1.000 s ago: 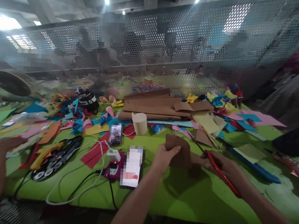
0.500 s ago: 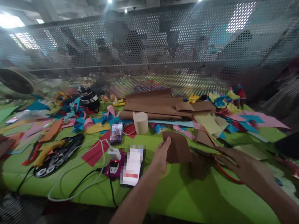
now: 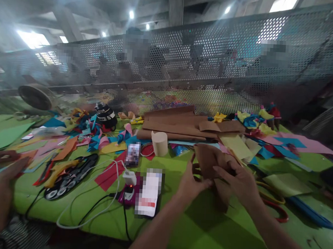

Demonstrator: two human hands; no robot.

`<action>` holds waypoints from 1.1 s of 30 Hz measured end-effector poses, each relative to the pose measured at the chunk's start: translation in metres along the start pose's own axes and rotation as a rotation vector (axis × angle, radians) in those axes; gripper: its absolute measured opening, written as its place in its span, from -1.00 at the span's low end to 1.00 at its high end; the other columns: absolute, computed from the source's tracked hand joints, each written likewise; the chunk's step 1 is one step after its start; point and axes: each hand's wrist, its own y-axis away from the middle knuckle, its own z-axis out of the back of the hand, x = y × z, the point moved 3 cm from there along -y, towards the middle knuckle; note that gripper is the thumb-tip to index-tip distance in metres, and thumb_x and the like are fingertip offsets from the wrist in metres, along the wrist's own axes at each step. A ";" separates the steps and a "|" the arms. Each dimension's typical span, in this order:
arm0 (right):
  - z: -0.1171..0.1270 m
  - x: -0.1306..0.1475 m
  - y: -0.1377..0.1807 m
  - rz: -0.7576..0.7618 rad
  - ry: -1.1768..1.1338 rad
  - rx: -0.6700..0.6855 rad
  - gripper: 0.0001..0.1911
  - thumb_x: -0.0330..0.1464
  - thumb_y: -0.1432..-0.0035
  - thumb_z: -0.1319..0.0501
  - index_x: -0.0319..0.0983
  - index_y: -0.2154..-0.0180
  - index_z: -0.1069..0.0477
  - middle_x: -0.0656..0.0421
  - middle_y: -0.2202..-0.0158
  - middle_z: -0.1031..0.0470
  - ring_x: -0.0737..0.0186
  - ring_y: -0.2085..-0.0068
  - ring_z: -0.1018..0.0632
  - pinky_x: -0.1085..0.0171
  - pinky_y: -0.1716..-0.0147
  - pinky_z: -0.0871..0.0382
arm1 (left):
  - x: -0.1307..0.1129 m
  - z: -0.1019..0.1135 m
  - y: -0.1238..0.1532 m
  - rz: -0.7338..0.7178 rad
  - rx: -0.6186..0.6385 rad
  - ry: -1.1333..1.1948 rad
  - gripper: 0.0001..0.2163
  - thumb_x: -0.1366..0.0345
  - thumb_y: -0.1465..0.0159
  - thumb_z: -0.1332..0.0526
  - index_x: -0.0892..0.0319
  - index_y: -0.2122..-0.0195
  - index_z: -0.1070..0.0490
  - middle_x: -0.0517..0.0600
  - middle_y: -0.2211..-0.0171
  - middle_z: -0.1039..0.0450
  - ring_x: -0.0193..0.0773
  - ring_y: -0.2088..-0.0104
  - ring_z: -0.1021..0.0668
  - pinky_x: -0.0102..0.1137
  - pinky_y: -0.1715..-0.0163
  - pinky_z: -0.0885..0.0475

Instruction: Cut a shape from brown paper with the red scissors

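Pinched between both hands, left hand [image 3: 190,183] at its lower edge and right hand [image 3: 239,180] over its right side, a brown paper piece [image 3: 209,161] stands above the green table [image 3: 205,232], red scissors [image 3: 276,212] lying just right.

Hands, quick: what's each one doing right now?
Left hand: fingers closed on the brown paper.
Right hand: fingers on the same brown paper, gripping it.
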 end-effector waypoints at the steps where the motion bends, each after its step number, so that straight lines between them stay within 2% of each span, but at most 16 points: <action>1: -0.001 -0.001 0.002 -0.006 -0.014 0.002 -0.61 0.00 0.05 -0.40 -0.12 0.56 -0.37 0.26 0.58 -0.35 0.19 0.49 -0.37 0.23 0.51 -0.33 | 0.000 -0.002 0.001 -0.002 0.001 -0.055 -0.12 0.36 0.11 -0.53 0.09 -0.29 -0.29 0.11 0.05 -0.55 -0.14 0.19 -0.56 -0.36 0.26 -0.44; 5: -0.006 -0.006 0.010 -0.098 -0.167 0.114 -0.62 0.02 0.04 -0.40 -0.13 0.37 -0.52 0.18 0.44 -0.56 0.07 0.39 -0.53 0.15 0.41 -0.49 | 0.005 -0.003 0.001 -0.011 0.000 -0.064 -0.31 0.35 -0.02 -0.44 0.10 -0.23 -0.39 0.10 0.05 -0.57 -0.12 0.15 -0.56 -0.30 0.12 -0.44; 7: -0.006 -0.010 0.012 -0.143 -0.240 0.131 -0.57 0.09 0.04 -0.38 -0.14 0.39 -0.52 0.16 0.44 -0.58 0.02 0.36 -0.58 0.12 0.37 -0.54 | 0.009 -0.002 -0.001 -0.018 0.034 -0.010 -0.44 0.27 -0.11 -0.40 0.12 -0.17 -0.46 0.10 0.08 -0.59 -0.09 0.11 -0.56 -0.24 0.03 -0.43; 9: -0.005 -0.015 0.014 -0.164 -0.287 0.120 -0.51 0.15 0.01 -0.34 -0.16 0.43 -0.53 0.12 0.43 -0.61 -0.01 0.34 -0.61 0.10 0.32 -0.57 | 0.012 -0.001 -0.003 -0.017 0.039 -0.030 -0.64 0.16 -0.17 -0.37 0.15 0.02 -0.57 0.09 0.18 -0.62 -0.06 0.12 -0.56 -0.21 -0.01 -0.42; 11: -0.005 -0.020 0.014 -0.179 -0.332 0.105 -0.46 0.19 -0.01 -0.31 -0.17 0.43 -0.56 0.09 0.39 -0.64 -0.03 0.31 -0.63 0.09 0.29 -0.58 | 0.012 0.001 -0.004 0.009 -0.011 -0.056 -0.72 0.08 -0.16 -0.36 0.18 0.24 -0.60 0.07 0.28 -0.62 -0.05 0.15 -0.57 -0.21 0.00 -0.42; 14: -0.004 -0.024 0.013 -0.182 -0.366 0.102 -0.45 0.19 0.01 -0.33 -0.18 0.39 -0.61 0.09 0.38 -0.66 -0.05 0.27 -0.65 0.09 0.25 -0.58 | 0.010 0.004 -0.003 0.116 -0.131 0.096 -0.69 0.04 -0.05 -0.43 0.17 0.35 -0.55 0.05 0.34 -0.60 -0.07 0.25 -0.58 -0.22 0.11 -0.47; 17: -0.002 -0.021 0.010 -0.164 -0.312 0.111 -0.50 0.14 0.00 -0.34 -0.16 0.41 -0.63 0.09 0.39 -0.66 -0.09 0.25 -0.65 0.07 0.24 -0.59 | 0.008 0.007 -0.001 0.186 -0.221 0.289 -0.65 0.10 0.07 -0.49 0.15 0.32 -0.53 0.06 0.31 -0.62 -0.11 0.32 -0.59 -0.26 0.24 -0.49; 20: 0.002 -0.015 0.006 -0.107 -0.279 0.080 -0.61 0.06 -0.03 -0.35 -0.11 0.37 -0.62 0.11 0.35 -0.67 -0.10 0.17 -0.64 0.06 0.16 -0.59 | 0.008 0.011 -0.002 0.195 -0.245 0.362 -0.60 0.12 0.10 -0.52 0.17 0.26 -0.55 0.08 0.27 -0.63 -0.12 0.30 -0.60 -0.29 0.30 -0.50; 24: 0.007 -0.012 0.004 -0.042 -0.260 0.015 -0.73 -0.06 -0.11 -0.31 -0.11 0.34 -0.58 0.14 0.31 -0.66 -0.01 0.16 -0.62 0.14 0.16 -0.56 | 0.008 0.015 -0.004 0.205 -0.198 0.338 -0.56 0.09 0.09 -0.53 0.25 0.25 -0.58 0.13 0.29 -0.64 -0.12 0.34 -0.61 -0.29 0.33 -0.50; 27: 0.009 -0.010 0.004 -0.009 -0.253 -0.007 -0.77 -0.10 -0.14 -0.30 -0.12 0.39 -0.51 0.16 0.33 -0.64 0.02 0.13 -0.62 0.17 0.12 -0.54 | 0.006 0.017 -0.004 0.194 -0.177 0.309 -0.56 0.07 0.12 -0.54 0.27 0.30 -0.60 0.15 0.32 -0.65 -0.09 0.34 -0.63 -0.27 0.30 -0.51; 30: 0.011 -0.007 0.004 0.026 -0.248 -0.019 -0.77 -0.11 -0.14 -0.32 -0.11 0.41 -0.48 0.17 0.31 -0.63 0.00 0.03 -0.61 0.15 0.00 -0.51 | 0.003 0.018 0.000 0.165 -0.172 0.215 -0.57 0.06 0.10 -0.55 0.24 0.28 -0.63 0.14 0.27 -0.67 -0.03 0.24 -0.65 -0.24 0.17 -0.52; 33: 0.009 -0.007 0.004 -0.019 -0.264 -0.012 -0.71 -0.06 -0.11 -0.32 -0.12 0.27 -0.57 0.15 0.22 -0.68 -0.05 0.03 -0.62 0.09 -0.01 -0.53 | 0.001 0.018 0.004 0.181 -0.169 0.113 -0.55 0.06 0.14 -0.58 0.21 0.28 -0.64 0.14 0.23 -0.68 0.01 0.14 -0.65 -0.22 0.07 -0.50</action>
